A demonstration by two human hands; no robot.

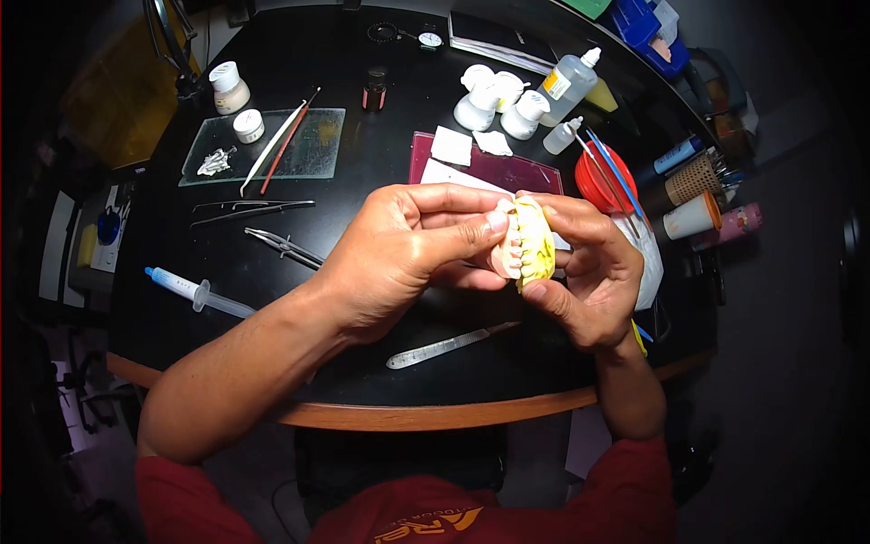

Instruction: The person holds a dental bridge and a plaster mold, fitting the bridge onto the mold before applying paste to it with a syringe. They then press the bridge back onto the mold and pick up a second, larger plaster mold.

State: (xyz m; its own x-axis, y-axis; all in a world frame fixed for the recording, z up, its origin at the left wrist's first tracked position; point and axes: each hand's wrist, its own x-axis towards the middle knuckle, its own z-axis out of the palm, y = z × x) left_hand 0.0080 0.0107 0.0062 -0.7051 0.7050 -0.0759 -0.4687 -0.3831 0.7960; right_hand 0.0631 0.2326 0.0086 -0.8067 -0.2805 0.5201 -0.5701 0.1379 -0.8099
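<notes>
Above the black table, my left hand (399, 249) is closed on a pink dental model (509, 257) with a row of teeth, thumb and fingers pinching its left side. My right hand (594, 263) is closed on a yellow dental model (538, 243), with the thumb at its lower end and fingers at its top. The two models stand upright side by side, their teeth facing and seemingly touching. Beneath the hands, a maroon tray (533, 172) is partly covered. A scalpel handle (439, 349) lies on the table below the hands.
A glass slab (317, 145) with brushes lies at the left, above tweezers (254, 211), pliers (285, 247) and a syringe (195, 290). White jars (476, 109), a dropper bottle (569, 80) and a red bowl (605, 178) stand at the back right. Wooden table edge (435, 416) in front.
</notes>
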